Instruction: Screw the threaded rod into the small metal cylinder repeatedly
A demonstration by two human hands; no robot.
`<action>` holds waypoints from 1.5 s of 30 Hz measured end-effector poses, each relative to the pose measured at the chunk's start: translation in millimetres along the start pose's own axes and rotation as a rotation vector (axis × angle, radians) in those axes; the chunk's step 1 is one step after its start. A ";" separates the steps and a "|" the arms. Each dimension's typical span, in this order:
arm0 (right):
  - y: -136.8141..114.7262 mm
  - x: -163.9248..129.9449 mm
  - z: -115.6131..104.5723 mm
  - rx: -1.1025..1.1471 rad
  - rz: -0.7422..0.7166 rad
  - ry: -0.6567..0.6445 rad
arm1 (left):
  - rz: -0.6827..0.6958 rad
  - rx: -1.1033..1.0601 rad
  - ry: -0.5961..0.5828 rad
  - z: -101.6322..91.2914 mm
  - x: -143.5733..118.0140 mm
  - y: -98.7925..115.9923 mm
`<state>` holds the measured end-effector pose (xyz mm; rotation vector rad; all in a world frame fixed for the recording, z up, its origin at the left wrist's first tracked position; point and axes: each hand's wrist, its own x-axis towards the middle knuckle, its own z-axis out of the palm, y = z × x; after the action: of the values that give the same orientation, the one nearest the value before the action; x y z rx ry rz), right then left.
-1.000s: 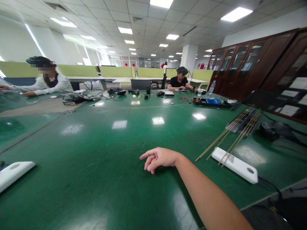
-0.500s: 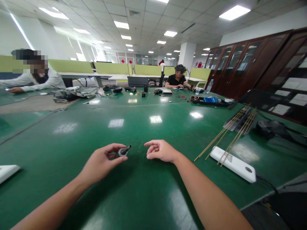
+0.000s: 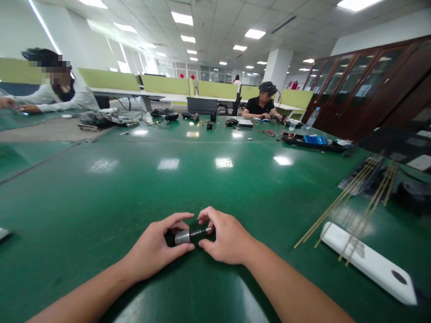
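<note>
Green, glossy and very wide, the tabletop (image 3: 101, 193) fills most of the head view and mirrors the ceiling lights in pale patches. Dark wooden cabinets (image 3: 363, 85) with glass doors stand along the wall beyond its right edge. At the far left edge a person in a white shirt (image 3: 57, 96) leans over the top with both arms on it, beside a heap of cables and gear (image 3: 104, 120). At the far edge, right of centre, a second person in a black shirt (image 3: 261, 105) sits with small parts and a black tray holding something blue (image 3: 311, 140) spread close by.

Near the right edge lies a long white power strip (image 3: 368, 264), and a bundle of thin brass-coloured rods (image 3: 350, 197) runs slantwise from further back, some of their near ends resting across the strip.

Close to the near edge, about the middle, the person's two hands meet just above the surface. The left hand (image 3: 155, 251) curls partly closed, thumb and forefinger pinching the thicker silvery barrel of a small cylindrical metal part (image 3: 188, 235). The right hand (image 3: 225, 237) is likewise half closed, its thumb and first fingers pinching the thin dark threaded shaft that sticks out of the barrel toward the right. The part lies level between the two hands, held by both; whether it touches the tabletop cannot be made out.
</note>
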<state>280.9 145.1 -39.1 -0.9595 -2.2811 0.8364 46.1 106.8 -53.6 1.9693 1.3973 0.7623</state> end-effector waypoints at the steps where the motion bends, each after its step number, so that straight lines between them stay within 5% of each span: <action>1: -0.4 0.3 0.1 -0.001 0.003 0.004 | -0.006 -0.008 -0.001 0.2 0.2 0.2; 22: -8.3 -0.5 1.1 -0.069 -0.139 -0.049 | 0.059 -0.068 -0.015 -1.5 -4.7 7.8; 45: -3.2 -1.1 3.0 -0.111 -0.133 -0.055 | 0.062 -0.087 -0.052 -2.5 -3.3 11.1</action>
<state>278.1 141.5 -39.1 -0.8297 -2.4304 0.6944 50.1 101.1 -44.1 1.9586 1.2571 0.7815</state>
